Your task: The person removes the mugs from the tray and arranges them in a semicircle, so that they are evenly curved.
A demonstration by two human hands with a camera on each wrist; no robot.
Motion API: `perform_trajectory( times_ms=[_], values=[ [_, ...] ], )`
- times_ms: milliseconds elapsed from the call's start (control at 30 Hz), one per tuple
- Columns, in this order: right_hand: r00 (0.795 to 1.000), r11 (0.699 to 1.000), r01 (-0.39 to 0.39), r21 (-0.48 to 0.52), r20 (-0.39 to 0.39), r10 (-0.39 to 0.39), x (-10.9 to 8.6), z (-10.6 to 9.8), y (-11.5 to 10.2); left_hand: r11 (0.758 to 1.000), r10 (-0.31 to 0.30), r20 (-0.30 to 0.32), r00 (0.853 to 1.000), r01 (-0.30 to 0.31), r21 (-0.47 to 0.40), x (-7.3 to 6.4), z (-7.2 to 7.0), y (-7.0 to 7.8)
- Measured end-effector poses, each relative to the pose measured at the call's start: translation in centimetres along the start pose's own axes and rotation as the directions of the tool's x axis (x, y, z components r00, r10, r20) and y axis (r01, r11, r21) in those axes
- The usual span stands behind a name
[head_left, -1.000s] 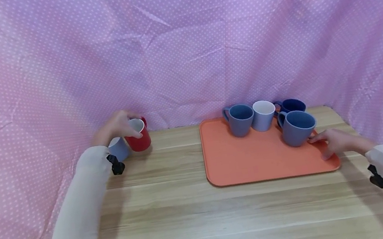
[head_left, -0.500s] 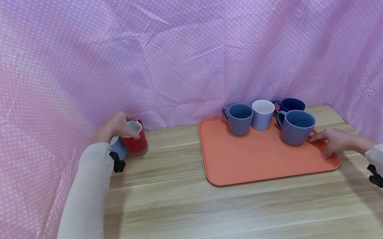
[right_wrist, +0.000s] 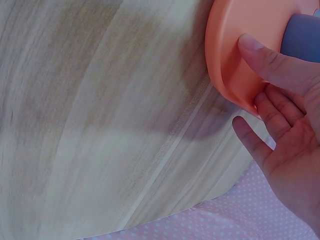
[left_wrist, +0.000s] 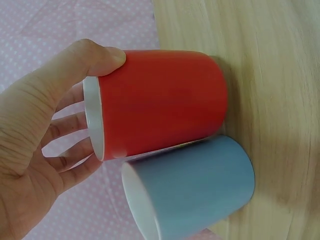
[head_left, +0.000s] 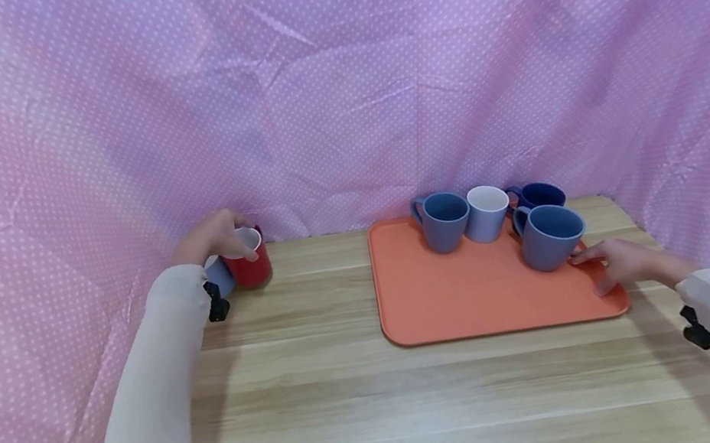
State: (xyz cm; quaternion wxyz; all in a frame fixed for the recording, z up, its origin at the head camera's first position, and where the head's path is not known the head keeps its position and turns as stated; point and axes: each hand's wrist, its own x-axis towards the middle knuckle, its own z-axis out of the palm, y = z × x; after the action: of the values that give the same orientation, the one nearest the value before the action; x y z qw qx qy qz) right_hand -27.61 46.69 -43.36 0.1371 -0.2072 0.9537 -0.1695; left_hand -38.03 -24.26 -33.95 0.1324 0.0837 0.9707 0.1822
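My left hand (head_left: 216, 238) grips a red mug (head_left: 249, 268) by its rim, the thumb on the outer wall and the fingers across the far side of the opening. The mug is upright with its base at the wooden table, right beside a light blue cup (left_wrist: 192, 187), which my wrist partly hides in the head view. My right hand (head_left: 629, 262) rests at the right edge of an orange tray (head_left: 466, 304). Its thumb lies over the tray's inner surface and its loosely extended fingers are at the rim, close to a grey-blue mug (head_left: 545, 245).
At the tray's back stand another grey-blue mug (head_left: 443, 227) and a white mug (head_left: 487, 220). A dark blue mug (head_left: 543, 194) is at the back right corner, partly hidden. Pink dotted cloth (head_left: 343, 99) hangs behind and around the wooden table (head_left: 329, 411).
My left hand has brought the red mug slightly left and down, up close to the light blue cup. The right hand and tray stay nearly still.
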Motion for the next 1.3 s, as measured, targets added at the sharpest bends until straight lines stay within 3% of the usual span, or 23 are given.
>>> perform_trajectory(
  times_ms=[233,433,933,1167,1300],
  values=[
    [1.000,1.000,-0.010,0.003,0.004,0.010,-0.1,0.3,-0.1,0.999,0.046,-0.019,0.999,-0.047,-0.007,-0.3,0.2,-0.3],
    [1.000,1.000,-0.008,-0.002,0.003,0.008,-0.1,0.6,0.2,0.999,0.039,-0.009,0.999,-0.039,0.011,-0.2,0.3,-0.5],
    [1.000,1.000,0.003,-0.003,0.008,-0.003,0.1,0.8,0.0,0.998,-0.035,0.064,0.997,0.038,-0.048,-0.5,1.0,-1.2],
    [1.000,1.000,0.013,-0.017,-0.001,-0.013,0.0,0.1,0.0,0.993,-0.090,0.094,0.992,0.097,-0.071,0.3,0.5,-1.0],
    [1.000,1.000,0.006,-0.012,-0.002,-0.006,0.0,0.0,-0.1,0.993,-0.095,0.092,0.991,0.101,-0.062,0.7,0.4,-1.1]
  ],
)
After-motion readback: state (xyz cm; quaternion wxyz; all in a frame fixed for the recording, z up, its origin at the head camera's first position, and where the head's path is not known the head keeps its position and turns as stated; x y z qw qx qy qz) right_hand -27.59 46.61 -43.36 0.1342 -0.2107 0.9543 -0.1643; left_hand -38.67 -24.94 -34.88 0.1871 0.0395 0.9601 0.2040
